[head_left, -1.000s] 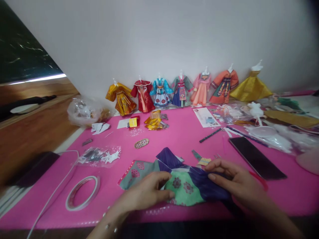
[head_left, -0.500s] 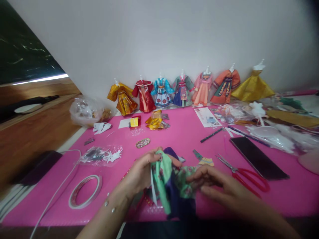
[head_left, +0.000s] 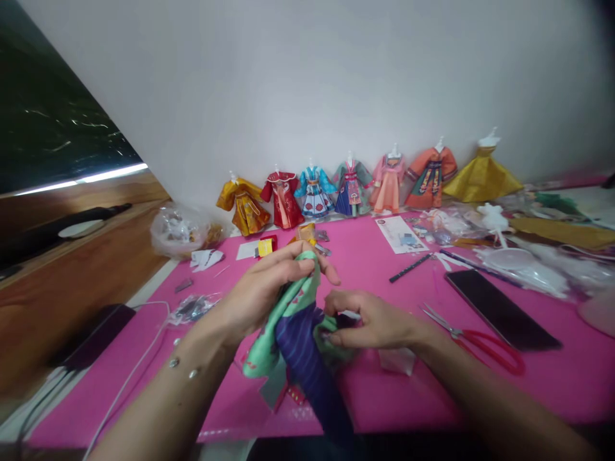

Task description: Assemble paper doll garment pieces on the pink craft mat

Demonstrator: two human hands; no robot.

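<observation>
A small piece of green floral and dark purple cloth, like a doll garment (head_left: 300, 336), hangs above the front of the pink mat. My left hand (head_left: 266, 288) grips its green upper edge between thumb and fingers. With curled fingers, my right hand (head_left: 368, 320) pinches a green fold on the garment's right side. The purple part droops downward between the two hands, past the mat's front edge. Under it lie grey-green fabric and a red strip with light dots (head_left: 295, 394), partly covered. A small pale scrap (head_left: 398, 360) rests below my right wrist.
Doll dresses on white stands, among them a red dress (head_left: 282, 198), line the wall. Right of my hands are red-handled scissors (head_left: 490, 346), a dark phone (head_left: 502, 310) and a black pen (head_left: 410, 267). Clear bags crowd the far right. A white cable (head_left: 139, 358) crosses the left side.
Both hands have risen with the garment, the right one moving inward. The garment has turned, so the purple part now hangs in front. The whole view has shifted slightly.
</observation>
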